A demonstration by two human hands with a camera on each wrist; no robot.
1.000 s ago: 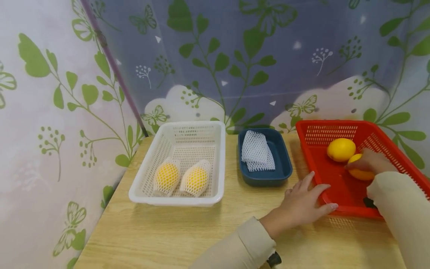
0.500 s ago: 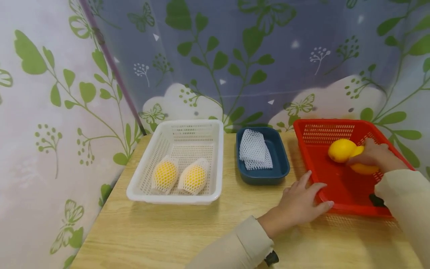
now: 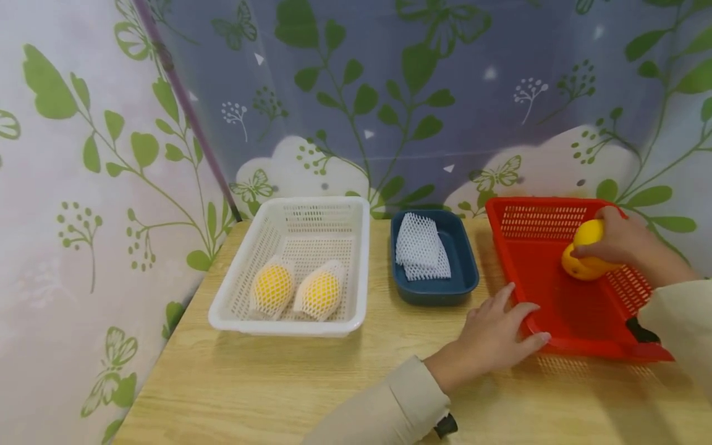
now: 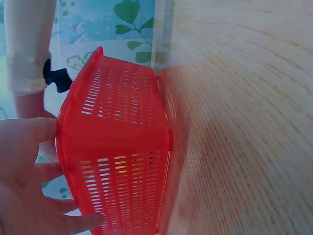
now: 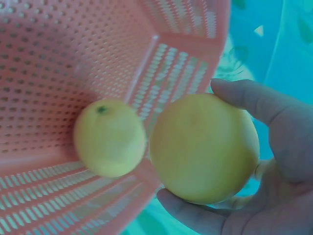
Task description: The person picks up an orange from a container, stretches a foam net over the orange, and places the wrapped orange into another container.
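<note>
My right hand (image 3: 628, 242) grips a round yellow fruit (image 5: 205, 147) with thumb and fingers curled round it, up at the far right of the red basket (image 3: 578, 309). A second yellow fruit (image 5: 110, 137), with a small green stem mark, lies in the basket beside it. In the head view this fruit (image 3: 577, 267) is partly behind the thumb. My left hand (image 3: 495, 334) rests on the basket's near left corner, fingers spread along the rim. In the left wrist view, that hand's fingers (image 4: 51, 169) touch the outside of the basket.
A white basket (image 3: 219, 320) at left holds two yellow fruits (image 3: 274, 288) in white foam nets. A small blue tray (image 3: 461, 272) in the middle holds folded white foam nets (image 3: 419, 244). A patterned curtain (image 3: 345, 93) hangs behind the wooden table (image 3: 267, 383).
My right hand has moved up and to the right with the fruit it grips. The other fruit has shifted slightly to the right. My left hand stays at the basket corner.
</note>
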